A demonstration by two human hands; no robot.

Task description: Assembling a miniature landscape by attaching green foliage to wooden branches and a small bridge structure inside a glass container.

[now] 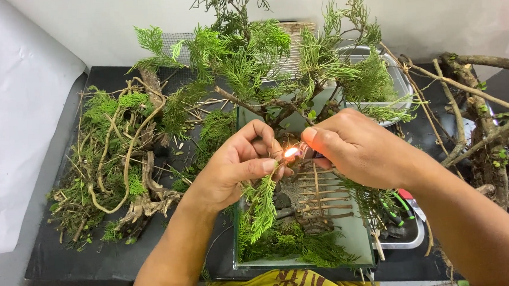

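On the left of the black table [61, 255] lies a heap of twisted roots [133, 186] with moss. The left hand [232, 168] pinches a feathery green sprig [261, 204]; the right hand [355, 148] is clenched on a lighter, mostly hidden, whose small flame [291, 152] touches the woody stem above the green tray [364, 245]. The flame is best kept brief and away from the dry twigs.
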